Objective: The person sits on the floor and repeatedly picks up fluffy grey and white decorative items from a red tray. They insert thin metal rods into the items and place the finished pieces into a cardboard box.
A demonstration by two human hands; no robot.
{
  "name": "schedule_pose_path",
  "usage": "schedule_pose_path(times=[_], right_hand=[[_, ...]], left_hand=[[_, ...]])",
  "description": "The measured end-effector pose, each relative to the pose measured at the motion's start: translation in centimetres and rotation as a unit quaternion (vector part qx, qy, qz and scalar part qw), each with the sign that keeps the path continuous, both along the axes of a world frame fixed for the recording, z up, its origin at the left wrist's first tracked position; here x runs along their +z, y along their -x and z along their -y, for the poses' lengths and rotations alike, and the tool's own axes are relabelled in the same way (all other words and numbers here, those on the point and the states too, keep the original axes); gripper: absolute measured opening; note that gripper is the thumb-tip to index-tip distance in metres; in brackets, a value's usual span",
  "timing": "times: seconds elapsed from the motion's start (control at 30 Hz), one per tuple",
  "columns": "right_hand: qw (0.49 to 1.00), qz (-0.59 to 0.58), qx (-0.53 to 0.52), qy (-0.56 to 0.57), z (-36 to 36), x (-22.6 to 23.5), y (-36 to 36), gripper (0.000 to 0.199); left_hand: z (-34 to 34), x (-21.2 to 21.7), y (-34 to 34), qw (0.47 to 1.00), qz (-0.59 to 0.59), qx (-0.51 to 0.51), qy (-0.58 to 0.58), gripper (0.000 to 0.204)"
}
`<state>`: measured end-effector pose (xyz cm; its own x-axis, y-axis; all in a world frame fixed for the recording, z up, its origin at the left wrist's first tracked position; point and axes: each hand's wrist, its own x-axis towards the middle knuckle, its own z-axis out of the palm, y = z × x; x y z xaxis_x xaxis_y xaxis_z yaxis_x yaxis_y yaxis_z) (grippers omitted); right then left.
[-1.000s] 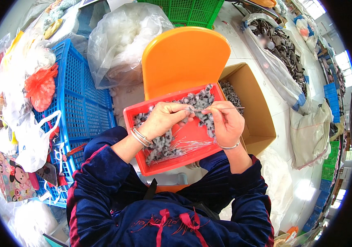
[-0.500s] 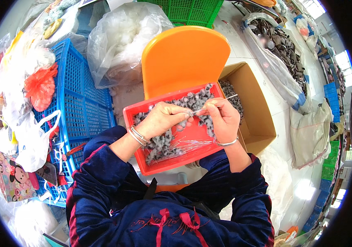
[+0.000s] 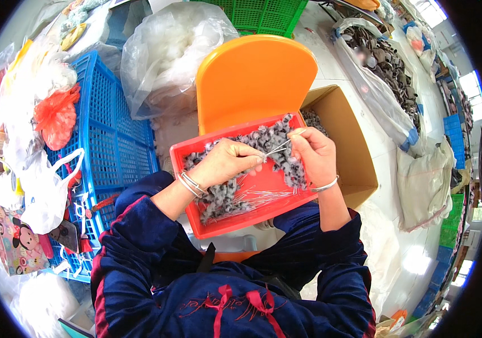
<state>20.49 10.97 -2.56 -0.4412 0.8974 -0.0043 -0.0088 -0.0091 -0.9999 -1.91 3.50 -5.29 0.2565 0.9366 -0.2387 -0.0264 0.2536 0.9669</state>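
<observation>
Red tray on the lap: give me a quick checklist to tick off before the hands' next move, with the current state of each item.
1. Red tray resting steady across the lap: ok.
2. Grey fuzzy pieces within reach in the tray: ok.
3. Thin wires lying loose on the tray floor as spares: ok.
4. Left hand and right hand meeting over the tray on one thin wire: ok.
5. How firm the grip on that wire is: cannot tell.
6. Cardboard box open beside the tray: ok.
</observation>
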Motion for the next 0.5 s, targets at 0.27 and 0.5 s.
schedule_pose_path(times=[0.27,0.5], right_hand=[[1.000,-0.020,-0.002,0.008,0.6,-1.1,0.9,0.005],[0.995,0.032,0.081,0.047,1.3,-2.0,1.6,0.009]], left_hand=[[-0.1,-0.1,-0.1,1.000,0.005,0.017,0.012,0.019],[-0.1,0.2,0.1,1.000,-0.013,0.008,0.002,0.018]])
